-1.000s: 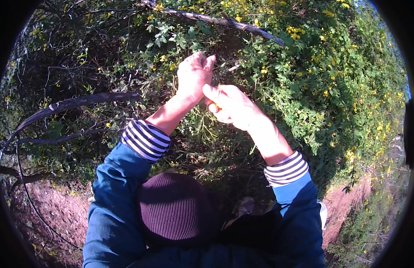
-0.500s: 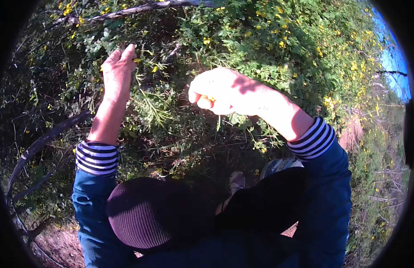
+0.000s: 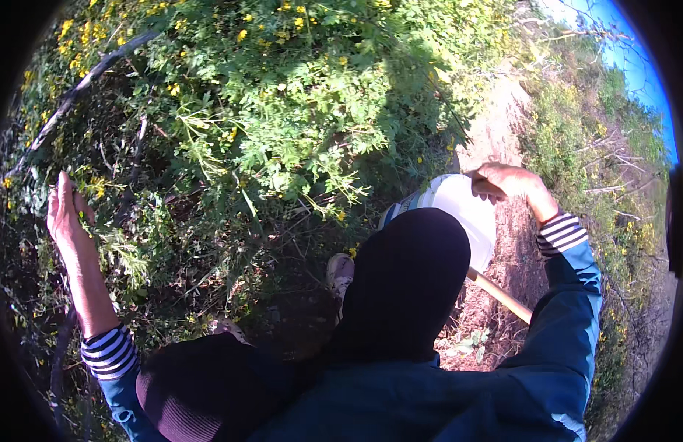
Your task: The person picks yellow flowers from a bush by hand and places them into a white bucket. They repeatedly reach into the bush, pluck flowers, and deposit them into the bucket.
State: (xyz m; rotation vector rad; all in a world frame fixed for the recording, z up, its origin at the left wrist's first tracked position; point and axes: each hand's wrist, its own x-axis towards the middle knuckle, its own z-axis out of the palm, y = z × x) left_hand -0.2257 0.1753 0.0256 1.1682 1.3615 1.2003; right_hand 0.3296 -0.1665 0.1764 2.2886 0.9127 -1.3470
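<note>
My left hand (image 3: 70, 214) is at the far left among the plants, fingers stretched upward and thumb apart. Green stems are close beside it, and I see nothing held in it. Over at the right, my right hand (image 3: 507, 181) hangs above the rim of a white bucket (image 3: 474, 214), fingers curled downward. What these fingers hold, if anything, is hidden. Part of the bucket is covered by a dark rounded shape (image 3: 415, 280) in front of it. Leafy green plants with small yellow flowers (image 3: 305, 125) fill the space between my hands.
A bare branch (image 3: 91, 77) slants across the upper left. A wooden stick (image 3: 501, 296) lies beside the bucket on reddish soil (image 3: 503, 140). One shoe (image 3: 341, 274) shows below the plants. Dark purple ribbed fabric (image 3: 194, 390) bulges at the lower left.
My right hand has moved from the plants rightward to above the white bucket; the yellow bits in its fingers no longer show. My left hand has opened from a pinch. The view has shifted right.
</note>
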